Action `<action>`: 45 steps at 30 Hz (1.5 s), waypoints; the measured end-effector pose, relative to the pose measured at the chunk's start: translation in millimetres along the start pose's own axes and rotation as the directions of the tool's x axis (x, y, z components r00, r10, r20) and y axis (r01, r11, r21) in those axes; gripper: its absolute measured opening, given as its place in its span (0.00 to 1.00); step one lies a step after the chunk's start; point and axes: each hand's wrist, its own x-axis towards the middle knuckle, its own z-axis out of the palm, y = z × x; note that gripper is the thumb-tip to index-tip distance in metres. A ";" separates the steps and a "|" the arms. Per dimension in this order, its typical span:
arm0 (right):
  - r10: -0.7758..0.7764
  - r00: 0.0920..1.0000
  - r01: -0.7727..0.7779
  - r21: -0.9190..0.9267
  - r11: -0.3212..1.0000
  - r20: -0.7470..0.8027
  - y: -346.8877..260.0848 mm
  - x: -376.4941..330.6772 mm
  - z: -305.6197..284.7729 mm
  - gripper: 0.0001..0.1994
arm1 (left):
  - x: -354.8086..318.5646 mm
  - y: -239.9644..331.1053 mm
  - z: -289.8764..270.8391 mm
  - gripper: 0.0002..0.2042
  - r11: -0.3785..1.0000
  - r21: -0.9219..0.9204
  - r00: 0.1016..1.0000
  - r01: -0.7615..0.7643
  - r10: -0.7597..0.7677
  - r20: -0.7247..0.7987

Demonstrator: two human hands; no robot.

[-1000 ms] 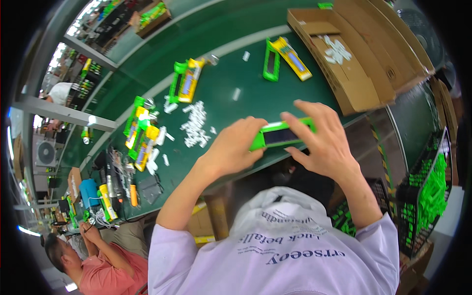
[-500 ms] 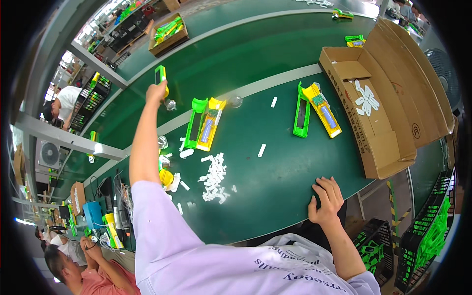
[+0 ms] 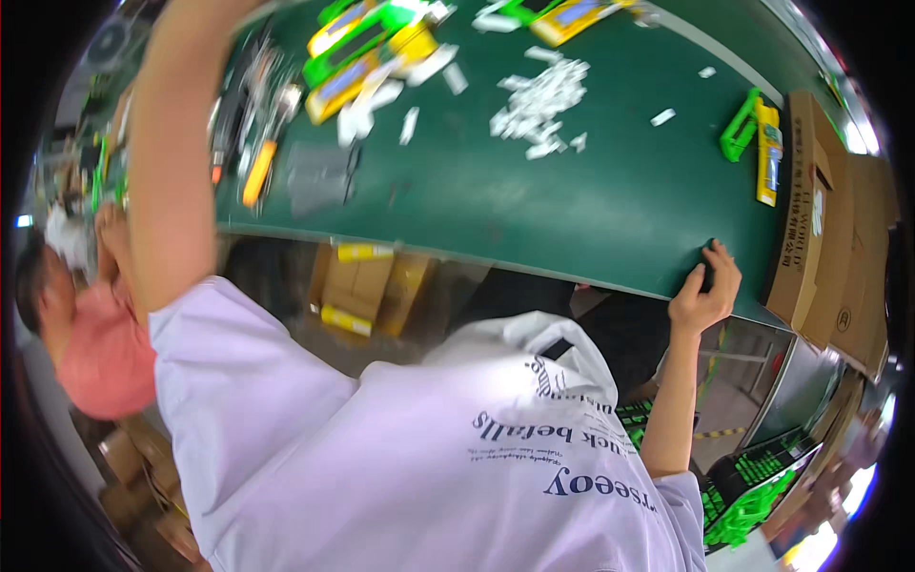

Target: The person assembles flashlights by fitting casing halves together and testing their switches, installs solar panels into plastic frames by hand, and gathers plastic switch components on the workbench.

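My left forearm [image 3: 176,162] rises past the upper edge of the picture, so the left hand and anything in it are hidden. My right hand [image 3: 707,289] rests on the near edge of the green table with its fingers apart, holding nothing. Beyond it lies an opened casing, a green half [image 3: 740,126] beside a yellow half [image 3: 768,157]. A heap of small white plastic pieces [image 3: 543,105] is spread mid-table. Several green and yellow casings [image 3: 353,81] lie blurred to its left, and another opened yellow casing [image 3: 572,19] shows at the top.
A cardboard box [image 3: 805,238] stands at the table's right end. Left on the table are an orange-handled tool [image 3: 258,176], cables and a grey flat pad [image 3: 319,176]. A person in a pink shirt [image 3: 100,357] sits at left. Crates hold green parts [image 3: 748,510] at lower right.
The view has swung, and the table now sits higher in it. My left hand, earlier holding a green and yellow device, has gone out of view. My right hand remains at the table edge.
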 end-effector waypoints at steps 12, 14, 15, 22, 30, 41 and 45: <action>-0.296 0.939 0.251 0.236 0.939 0.176 -120.4 -12.1 25.1 0.11 | -436.6 -63.6 180.2 0.08 0.724 0.313 0.685 0.614 -0.686 0.243; -0.346 0.918 0.304 0.218 0.927 0.195 -141.5 -14.6 31.5 0.11 | -419.5 -86.2 168.3 0.10 0.647 -0.002 0.641 0.763 -0.756 -0.132; -0.399 0.895 0.357 0.216 0.909 0.199 -154.5 -15.5 41.4 0.11 | -420.7 -113.1 167.1 0.10 0.634 -0.012 0.624 0.773 -0.764 -0.165; -0.384 0.896 0.376 0.080 0.923 0.222 -174.8 -22.3 62.0 0.11 | -405.8 -219.1 215.3 0.11 0.853 -0.031 0.779 0.522 -0.491 -0.389; -0.386 0.884 0.365 0.126 0.922 0.263 -178.9 -5.5 69.5 0.15 | -25.0 -262.7 327.0 0.12 0.953 -0.289 0.853 -0.096 -0.070 -0.517; -0.243 0.917 0.273 -0.054 0.960 0.318 -174.6 -7.7 59.5 0.19 | 196.0 -109.0 432.2 0.12 0.585 -0.555 0.716 -0.591 0.064 -0.695; -0.277 0.897 0.315 -0.060 0.947 0.344 -171.5 -3.6 61.3 0.19 | 158.5 -82.1 474.2 0.12 0.517 -0.664 0.776 -0.540 -0.001 -0.631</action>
